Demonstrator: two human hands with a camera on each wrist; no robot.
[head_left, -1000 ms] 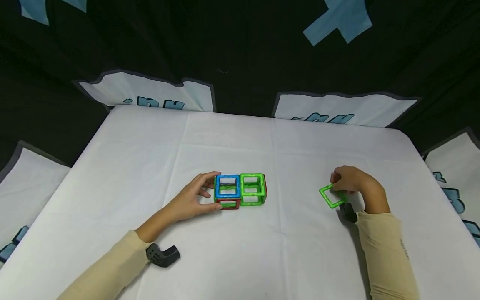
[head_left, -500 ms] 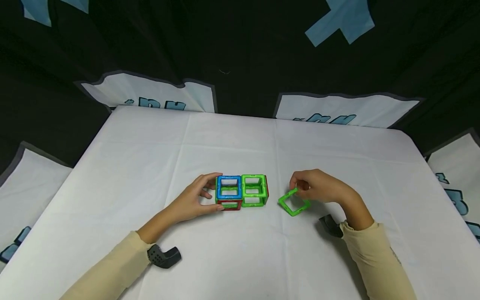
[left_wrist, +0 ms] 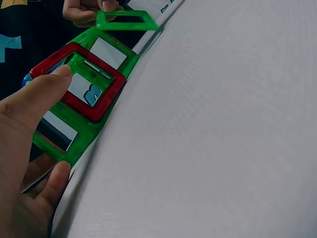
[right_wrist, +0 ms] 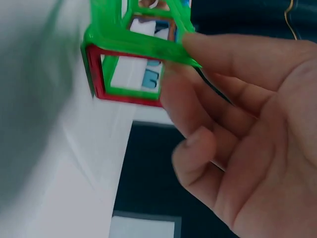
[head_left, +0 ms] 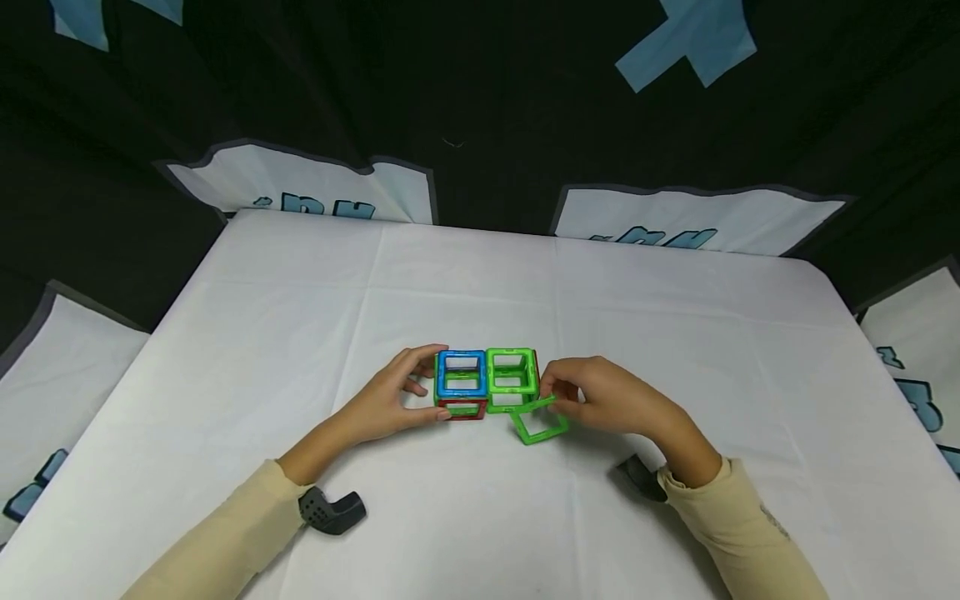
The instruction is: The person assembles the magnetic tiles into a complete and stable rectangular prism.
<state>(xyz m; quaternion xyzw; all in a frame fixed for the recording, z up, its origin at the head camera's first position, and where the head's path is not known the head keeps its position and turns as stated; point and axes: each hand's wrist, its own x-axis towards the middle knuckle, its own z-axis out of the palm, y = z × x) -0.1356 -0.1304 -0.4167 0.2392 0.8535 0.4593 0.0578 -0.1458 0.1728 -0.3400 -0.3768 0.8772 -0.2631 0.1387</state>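
Observation:
Two joined cubes of magnetic tiles [head_left: 512, 355] stand on the table, the left one topped by a blue square tile [head_left: 462, 393], the right one by a green one. My left hand [head_left: 378, 400] holds the left cube from its outer side. Its thumb presses the red front tile [left_wrist: 111, 101], and another fingertip lies low on the green side. A loose green square tile [head_left: 544, 436] is pinched between thumb and finger of my right hand [head_left: 603, 398]. Tilted, it overlaps the right cube's near corner in the head view. The right wrist view shows this green tile [right_wrist: 143, 44] close before a red side tile [right_wrist: 131, 99].
A white cloth [head_left: 465, 517] covers the table. Black curtains [head_left: 480, 100] with white panels hang behind its far edge. Dark wrist cameras [head_left: 332, 512] stick out at both sleeves, low over the cloth.
My right hand has carried the green tile leftward across the table, from the right side to the near corner of the right cube. The left hand keeps its hold on the cubes.

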